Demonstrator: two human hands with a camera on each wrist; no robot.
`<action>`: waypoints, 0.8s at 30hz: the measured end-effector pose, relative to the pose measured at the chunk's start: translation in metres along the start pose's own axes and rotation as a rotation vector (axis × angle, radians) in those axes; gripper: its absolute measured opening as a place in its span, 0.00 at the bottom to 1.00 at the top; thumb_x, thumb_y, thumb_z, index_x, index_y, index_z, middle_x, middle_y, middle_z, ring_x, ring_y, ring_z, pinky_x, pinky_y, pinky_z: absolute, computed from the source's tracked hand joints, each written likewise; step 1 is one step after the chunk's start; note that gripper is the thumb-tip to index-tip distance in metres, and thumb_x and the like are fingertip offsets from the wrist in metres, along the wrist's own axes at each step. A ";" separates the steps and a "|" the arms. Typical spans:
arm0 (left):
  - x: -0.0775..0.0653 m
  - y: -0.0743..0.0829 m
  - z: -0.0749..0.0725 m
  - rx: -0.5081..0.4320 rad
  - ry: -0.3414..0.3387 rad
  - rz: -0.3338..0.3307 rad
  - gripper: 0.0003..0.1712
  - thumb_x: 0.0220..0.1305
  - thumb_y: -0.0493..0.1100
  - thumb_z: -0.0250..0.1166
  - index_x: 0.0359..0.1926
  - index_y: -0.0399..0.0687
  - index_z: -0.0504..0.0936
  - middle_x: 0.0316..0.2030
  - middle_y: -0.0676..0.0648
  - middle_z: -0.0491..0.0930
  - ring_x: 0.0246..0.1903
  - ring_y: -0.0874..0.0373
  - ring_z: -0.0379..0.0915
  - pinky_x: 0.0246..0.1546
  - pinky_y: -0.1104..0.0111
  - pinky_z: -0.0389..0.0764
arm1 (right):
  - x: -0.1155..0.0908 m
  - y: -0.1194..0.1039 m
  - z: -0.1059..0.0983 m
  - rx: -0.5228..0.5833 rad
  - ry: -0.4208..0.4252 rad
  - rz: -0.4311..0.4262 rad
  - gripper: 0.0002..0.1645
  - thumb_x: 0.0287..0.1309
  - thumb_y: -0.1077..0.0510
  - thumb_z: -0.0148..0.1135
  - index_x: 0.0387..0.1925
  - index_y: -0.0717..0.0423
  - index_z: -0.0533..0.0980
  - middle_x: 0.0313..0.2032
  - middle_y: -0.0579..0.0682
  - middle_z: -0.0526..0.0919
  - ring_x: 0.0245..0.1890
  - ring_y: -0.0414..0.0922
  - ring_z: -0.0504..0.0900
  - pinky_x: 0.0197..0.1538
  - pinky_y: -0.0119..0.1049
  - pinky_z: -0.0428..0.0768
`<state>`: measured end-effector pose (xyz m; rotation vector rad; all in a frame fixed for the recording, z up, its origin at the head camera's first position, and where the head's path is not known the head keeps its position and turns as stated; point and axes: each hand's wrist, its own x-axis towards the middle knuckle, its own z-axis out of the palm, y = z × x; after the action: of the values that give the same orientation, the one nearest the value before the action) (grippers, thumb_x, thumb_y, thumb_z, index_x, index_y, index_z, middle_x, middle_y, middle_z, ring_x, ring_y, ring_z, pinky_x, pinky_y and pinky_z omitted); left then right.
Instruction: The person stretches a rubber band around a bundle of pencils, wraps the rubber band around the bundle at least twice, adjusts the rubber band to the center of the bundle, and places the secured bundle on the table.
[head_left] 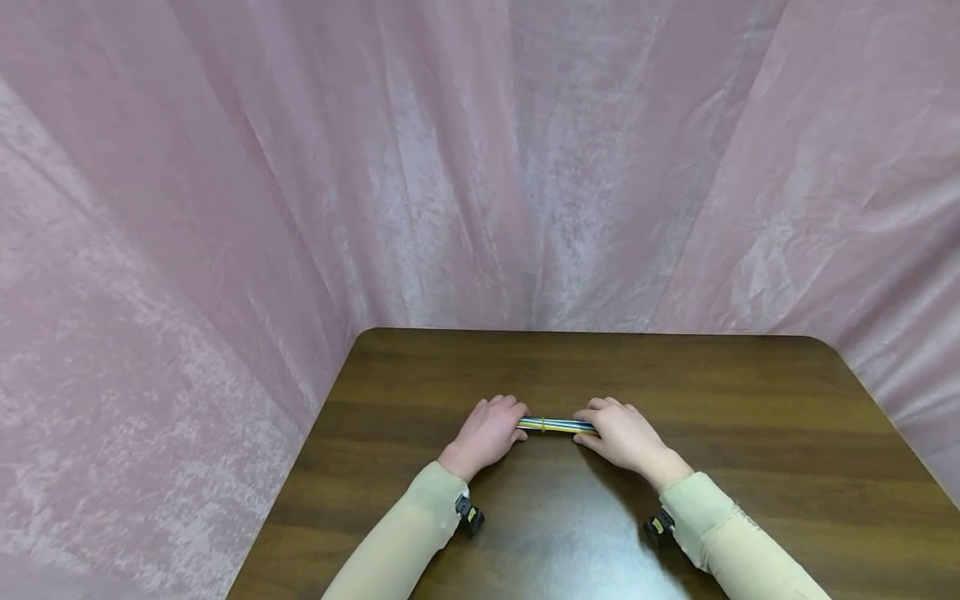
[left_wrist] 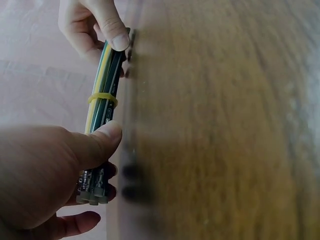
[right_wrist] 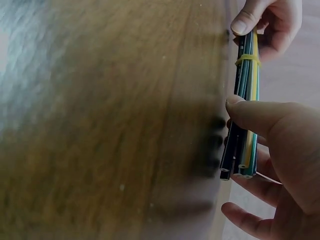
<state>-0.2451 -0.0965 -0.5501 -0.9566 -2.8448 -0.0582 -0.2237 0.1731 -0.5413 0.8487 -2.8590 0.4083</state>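
A bundle of pencils (head_left: 557,426) in dark, green, white and yellow lies crosswise between my two hands, close over the table. One yellow rubber band (left_wrist: 103,98) is wrapped around it. My left hand (head_left: 491,432) grips the left part, thumb on the near side, and the eraser-like pale ends (left_wrist: 92,196) stick out past the fingers in the left wrist view. With thumb and fingers, my right hand (head_left: 621,433) holds the other part. Flat, unsharpened pencil ends (right_wrist: 243,167) show beyond that thumb in the right wrist view, slightly uneven in length.
The brown wooden table (head_left: 450,367) has rounded far corners and a glossy patch near the front. Pink velvety curtains (head_left: 465,167) hang behind it and along both sides. A small black camera (head_left: 470,515) is strapped at the left wrist, another (head_left: 658,525) at the right.
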 end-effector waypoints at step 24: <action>-0.006 -0.001 0.003 -0.066 -0.003 -0.051 0.21 0.68 0.58 0.75 0.55 0.55 0.86 0.49 0.52 0.81 0.51 0.52 0.77 0.49 0.58 0.78 | -0.006 0.008 0.006 0.005 0.020 -0.012 0.21 0.64 0.51 0.78 0.56 0.52 0.87 0.45 0.49 0.84 0.47 0.53 0.83 0.45 0.56 0.81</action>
<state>-0.2416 -0.1004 -0.5544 -0.8971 -2.8868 -0.1563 -0.2238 0.1810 -0.5503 0.8577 -2.8348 0.4204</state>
